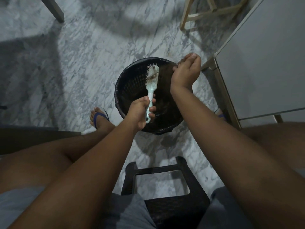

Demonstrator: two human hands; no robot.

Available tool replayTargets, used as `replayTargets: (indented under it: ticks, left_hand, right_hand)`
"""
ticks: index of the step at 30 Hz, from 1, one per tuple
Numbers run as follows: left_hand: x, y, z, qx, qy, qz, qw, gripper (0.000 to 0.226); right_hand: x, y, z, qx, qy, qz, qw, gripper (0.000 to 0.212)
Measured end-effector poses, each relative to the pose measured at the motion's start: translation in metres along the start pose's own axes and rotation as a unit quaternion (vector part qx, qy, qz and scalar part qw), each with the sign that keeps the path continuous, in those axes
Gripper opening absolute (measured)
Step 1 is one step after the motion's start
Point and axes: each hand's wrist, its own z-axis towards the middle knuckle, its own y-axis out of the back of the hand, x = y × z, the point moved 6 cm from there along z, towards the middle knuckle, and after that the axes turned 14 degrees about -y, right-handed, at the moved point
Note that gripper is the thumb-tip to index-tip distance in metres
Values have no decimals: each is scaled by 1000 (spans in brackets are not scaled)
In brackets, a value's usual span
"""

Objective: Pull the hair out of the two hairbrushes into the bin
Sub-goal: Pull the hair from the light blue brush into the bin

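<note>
A pale mint hairbrush (pixel 152 78) with metal pins is held over the black bin (pixel 130 83) on the floor. My left hand (pixel 142 111) grips its handle, head pointing away from me. A clump of hair sits among the pins near the brush's tip. My right hand (pixel 185 70) is raised over the bin's right rim, fingers curled, pinching a wispy spread of dark hair (pixel 165 71) that stretches from the brush toward the hand. Only one hairbrush is in view.
The bin has a black liner and stands on a marble floor (pixel 82 55). A white cabinet (pixel 264 63) is close on the right. A black plastic stool (pixel 165 187) is between my knees. My feet in blue sandals flank the bin. Wooden stool legs (pixel 198 14) stand beyond.
</note>
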Motion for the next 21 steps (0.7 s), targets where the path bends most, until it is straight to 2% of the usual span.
replayTargets:
  ticks: [4, 6, 7, 8, 9, 11, 12, 13, 14, 16, 17, 18, 20, 21]
  left_hand:
    - [-5, -2, 1, -12, -6, -2, 1000, 26]
    - [-8, 2, 2, -16, -13, -12, 1000, 27]
    - [-9, 4, 2, -13, -14, -19, 1000, 28]
    - [-10, 8, 2, -7, -15, -22, 1000, 29]
    - [-12, 11, 1, -1, -15, -22, 1000, 30]
    - [-13, 17, 0, 8, -11, -18, 1000, 31]
    - [-13, 19, 0, 11, -8, -17, 1000, 31]
    - [-13, 20, 0, 13, -6, -17, 1000, 31]
    - [-12, 21, 0, 14, -4, -16, 1000, 31]
    - [-11, 22, 0, 21, -1, -12, 1000, 32]
    - [-10, 22, -1, 25, 1, -11, 1000, 32]
    - [-10, 22, -1, 30, 3, -9, 999, 32]
    - [-9, 20, -2, 36, 8, -7, 999, 32]
    - [-10, 20, -3, 36, 9, -7, 999, 32]
  right_hand:
    - [-2, 3, -4, 5, 24, -23, 999, 33]
    - [-18, 8, 1, 30, -4, -109, 994, 32]
    - [-27, 9, 5, 74, -33, -179, 981, 28]
    - [-39, 9, 6, 137, -64, -275, 950, 21]
    - [-52, 10, 6, 206, -83, -398, 890, 23]
    - [-77, 17, 0, 310, -107, -618, 714, 57]
    - [-81, 19, -5, 334, -97, -672, 653, 71]
    - [-81, 16, -8, 350, -76, -679, 641, 82]
    - [-77, 10, -12, 367, -51, -647, 667, 89]
    - [-63, -1, -19, 384, -39, -509, 769, 90]
    - [-57, -6, -20, 380, -59, -432, 816, 86]
    - [-53, -11, -21, 374, -89, -370, 846, 80]
    - [-50, -20, -23, 372, -103, -332, 861, 69]
    - [-46, -24, -25, 376, -68, -353, 854, 62]
